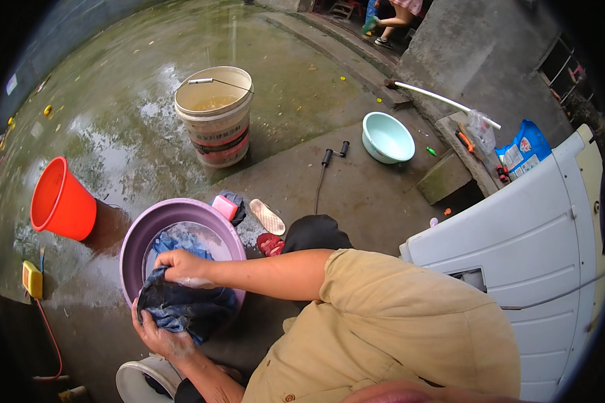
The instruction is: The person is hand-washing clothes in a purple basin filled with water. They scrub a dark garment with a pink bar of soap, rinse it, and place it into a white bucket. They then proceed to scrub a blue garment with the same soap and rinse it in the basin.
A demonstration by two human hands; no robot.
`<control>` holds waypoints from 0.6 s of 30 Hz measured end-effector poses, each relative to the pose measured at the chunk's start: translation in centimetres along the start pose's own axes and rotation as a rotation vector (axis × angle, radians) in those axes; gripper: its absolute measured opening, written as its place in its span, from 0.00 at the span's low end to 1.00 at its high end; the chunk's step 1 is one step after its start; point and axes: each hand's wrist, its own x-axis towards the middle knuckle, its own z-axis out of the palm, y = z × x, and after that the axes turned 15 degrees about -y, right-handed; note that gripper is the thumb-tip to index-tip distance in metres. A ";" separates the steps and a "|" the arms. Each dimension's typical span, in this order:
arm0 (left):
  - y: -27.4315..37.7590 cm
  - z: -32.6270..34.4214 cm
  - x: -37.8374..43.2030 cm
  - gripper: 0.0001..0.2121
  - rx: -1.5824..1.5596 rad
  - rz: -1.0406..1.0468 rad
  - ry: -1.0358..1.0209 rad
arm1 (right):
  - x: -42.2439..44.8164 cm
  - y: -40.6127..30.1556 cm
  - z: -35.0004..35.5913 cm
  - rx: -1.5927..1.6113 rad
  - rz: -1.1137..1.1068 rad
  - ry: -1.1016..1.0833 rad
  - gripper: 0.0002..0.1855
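A wet dark-blue garment (191, 307) is stretched between my two hands, over the near rim of a purple plastic basin (131, 242). My right hand (184, 267) grips its upper edge from above. Lower down, my left hand (156, 332) holds the garment's side, thumb over the cloth. White suds cling to both hands. Inside the basin, lighter blue fabric (184, 244) lies in cloudy water. A pink soap bar (225, 207) rests on a dark cloth (239, 211) just outside the far rim.
An orange bucket (75, 206), a paint bucket (222, 136) with yellowish water and a white bucket (131, 380) stand around. Further right are a pale-blue basin (388, 141), a metal crank (327, 157) and a white panelled casing (524, 242). A person's legs (393, 25) show at the doorway.
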 end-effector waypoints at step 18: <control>-5.3 -0.2 -1.7 0.06 -0.026 -0.014 -0.085 | -0.1 0.5 3.9 -1.232 -0.336 0.343 0.05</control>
